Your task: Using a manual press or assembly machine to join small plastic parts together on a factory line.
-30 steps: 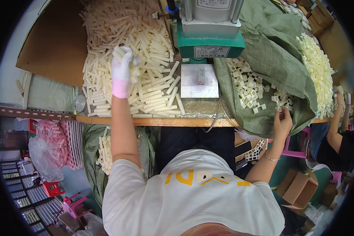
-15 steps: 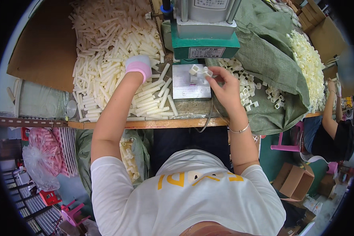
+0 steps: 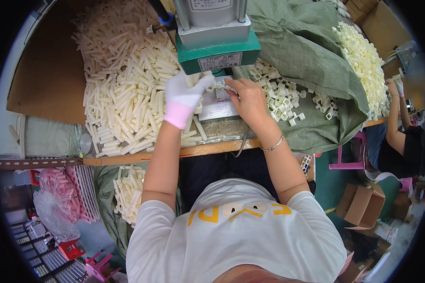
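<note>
My left hand (image 3: 183,94), in a white glove with a pink cuff, is closed round a ridged off-white plastic tube (image 3: 203,75) beside the press. Pinched in the bare fingers of my right hand (image 3: 250,101) is a small white square plastic piece (image 3: 220,85), partly hidden by the fingertips. Both hands meet over the metal plate (image 3: 217,112), under the green head of the press (image 3: 219,49). A small metal block (image 3: 220,95) stands on that plate, just below the white piece. The glove hides part of the tube.
A large heap of ridged tubes (image 3: 127,89) covers the bench's left side. Several square pieces (image 3: 283,99) lie on green sacking (image 3: 311,70) at the right. The wooden bench edge (image 3: 222,148) runs before me. Another person (image 3: 396,137) works at the far right.
My left hand has come out of the tube heap to the right, bringing a tube to the plate. My right hand stays over the plate with the square piece. The view has shifted slightly.
</note>
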### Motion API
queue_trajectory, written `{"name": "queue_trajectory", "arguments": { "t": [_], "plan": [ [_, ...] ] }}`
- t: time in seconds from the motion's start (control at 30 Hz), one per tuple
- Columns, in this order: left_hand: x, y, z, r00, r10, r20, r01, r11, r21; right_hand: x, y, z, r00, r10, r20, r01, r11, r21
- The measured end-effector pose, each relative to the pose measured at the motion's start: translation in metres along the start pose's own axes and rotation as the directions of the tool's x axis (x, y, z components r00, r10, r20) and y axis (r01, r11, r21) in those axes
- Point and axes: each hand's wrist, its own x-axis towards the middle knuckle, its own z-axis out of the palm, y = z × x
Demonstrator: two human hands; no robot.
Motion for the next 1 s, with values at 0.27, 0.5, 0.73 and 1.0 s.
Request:
{"name": "queue_trajectory", "arguments": {
  "t": [0.27,0.5,0.73,1.0],
  "plan": [
    [-0.008,0.003,0.012,0.993,-0.052,-0.101,0.035,0.985,-0.171,-0.001,0.002,0.004,0.998,-0.023,-0.058,0.023,1.0,-0.012],
    [-0.006,-0.003,0.019,0.999,0.037,-0.039,-0.034,0.995,0.094,0.0,0.0,0.002,0.998,-0.043,-0.038,0.042,0.999,-0.023],
    [-0.011,-0.028,0.029,0.968,0.184,-0.171,-0.161,0.977,0.143,-0.002,0.001,0.004,1.0,-0.01,-0.02,0.01,1.0,-0.021],
    [-0.013,-0.005,0.02,0.926,0.373,-0.06,-0.31,0.84,0.445,-0.001,-0.001,-0.002,1.0,-0.012,0.009,0.012,1.0,-0.029]
  ]
}}
